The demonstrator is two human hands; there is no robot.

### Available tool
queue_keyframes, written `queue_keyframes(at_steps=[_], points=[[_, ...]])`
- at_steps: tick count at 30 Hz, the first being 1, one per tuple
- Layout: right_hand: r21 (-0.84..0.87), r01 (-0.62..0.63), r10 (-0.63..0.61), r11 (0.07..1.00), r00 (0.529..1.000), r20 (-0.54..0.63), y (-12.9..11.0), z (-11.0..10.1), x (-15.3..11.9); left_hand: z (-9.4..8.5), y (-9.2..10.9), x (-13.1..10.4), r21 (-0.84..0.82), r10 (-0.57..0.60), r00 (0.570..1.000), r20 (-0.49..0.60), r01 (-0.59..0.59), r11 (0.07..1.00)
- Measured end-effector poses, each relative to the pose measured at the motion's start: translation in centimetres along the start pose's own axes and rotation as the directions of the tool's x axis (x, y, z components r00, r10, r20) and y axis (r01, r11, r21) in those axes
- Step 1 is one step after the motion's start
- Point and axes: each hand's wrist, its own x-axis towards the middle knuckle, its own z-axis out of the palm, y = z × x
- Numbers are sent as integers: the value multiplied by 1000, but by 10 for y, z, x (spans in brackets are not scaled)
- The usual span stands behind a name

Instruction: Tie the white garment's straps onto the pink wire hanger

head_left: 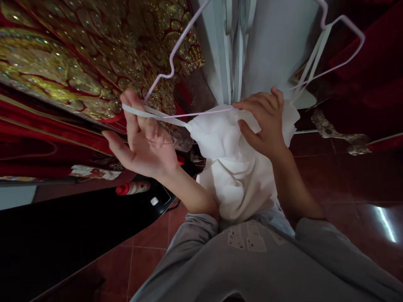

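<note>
A white garment (pixel 217 136) with thin straps hangs in front of my body on a pale pink hanger (pixel 171 63). One white strap (pixel 135 110) is looped round the fingers of my left hand (pixel 147 147), which pull it out to the left by the hanger's lower corner. The palm is turned up, the thumb stands apart and some fingers are curled. My right hand (pixel 264 121) lies at the garment's top edge by the hanger's lower bar, palm down, with thumb and fingers apart. At the right end of the hanger, the other strap (pixel 315 58) hangs over the frame.
Red garments with gold sequins (pixel 126 46) hang close on the left. Below them, a black table (pixel 94 222) holds a red-capped bottle (pixel 134 188) and a small white case (pixel 154 201). Pale panels (pixel 273 46) stand ahead. Dark red cloth (pixel 371 63) hangs at right above red floor tiles (pixel 346 176).
</note>
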Motion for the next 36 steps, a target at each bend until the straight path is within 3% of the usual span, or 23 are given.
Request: queue_keyframes(at_steps=[3, 8, 12, 16, 18, 19, 20, 22, 24, 25, 28, 33, 36], points=[[15, 7, -7, 1000, 1000, -10, 1, 0, 0, -11, -4, -7, 111, 54, 998, 8, -55, 992], [15, 21, -20, 1000, 999, -26, 1, 0, -3, -25, -29, -14, 226, 94, 990, -107, -68, 972], [-15, -2, 2, 1000, 1000, -2, -4, 1, -3, -4, -45, -25, 220, 18, 1000, -12, -15, 975], [15, 7, -6, 1000, 1000, -24, -10, -2, -3, 22, -47, -34, 141, -31, 998, 51, 24, 990], [74, 34, -25, 997, 993, -120, -7, -4, -4, 25, -48, -33, 132, -23, 998, 59, 15, 991], [112, 33, -8, 993, 975, -223, -3, -5, -5, 25, -49, -32, 130, -15, 998, 58, 7, 991], [153, 22, 35, 988, 933, -358, 4, -5, -6, 24, -51, -31, 124, -5, 998, 59, -2, 992], [258, -18, 182, 966, 758, -626, 24, -3, -6, 21, -55, -28, 87, 16, 997, 70, -22, 996], [382, -57, 342, 922, 581, -738, 46, 3, -5, 21, -58, -27, 56, 45, 994, 100, -51, 997], [436, -73, 402, 897, 545, -736, 56, 7, -4, 22, -58, -28, 54, 46, 993, 107, -52, 997], [519, -85, 471, 851, 561, -681, 71, 21, 0, 27, -57, -31, 118, 6, 998, 61, -13, 993], [564, -147, 536, 813, 570, -623, 71, 35, 2, 30, -54, -34, 292, -26, 1000, -10, 28, 956], [586, -228, 578, 778, 624, -525, 71, 29, -2, 30, -54, -33, 280, -16, 1000, 2, 15, 960]])
